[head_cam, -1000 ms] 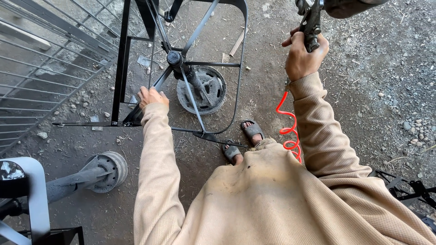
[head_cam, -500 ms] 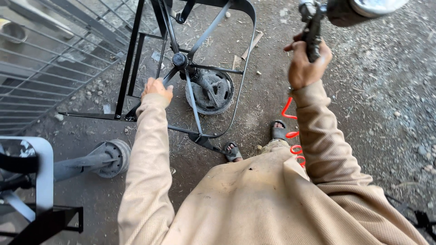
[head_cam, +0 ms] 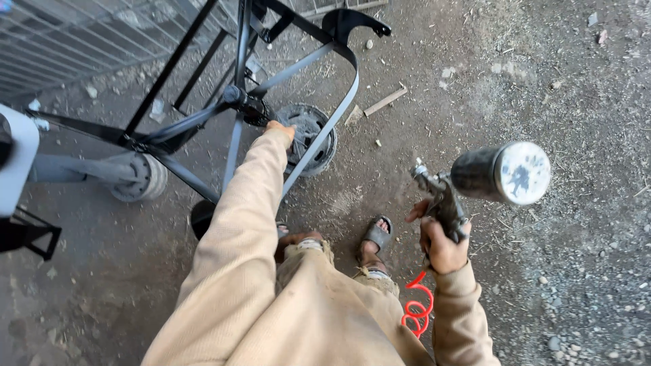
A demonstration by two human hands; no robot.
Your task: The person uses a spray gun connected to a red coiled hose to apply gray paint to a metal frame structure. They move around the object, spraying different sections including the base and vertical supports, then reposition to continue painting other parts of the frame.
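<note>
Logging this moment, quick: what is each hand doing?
Left hand: closed on the black metal frame.
Right hand: closed around the spray gun.

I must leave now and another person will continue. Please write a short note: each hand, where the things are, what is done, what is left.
Left hand: on the black metal frame, beside its wheel.
Right hand: gripping the spray gun, held away from the frame, cup on top; red coiled hose hangs below.
Done: the frame bars look black and coated.
Left: cannot tell which spots remain bare; check the wheel area near the left hand.
</note>
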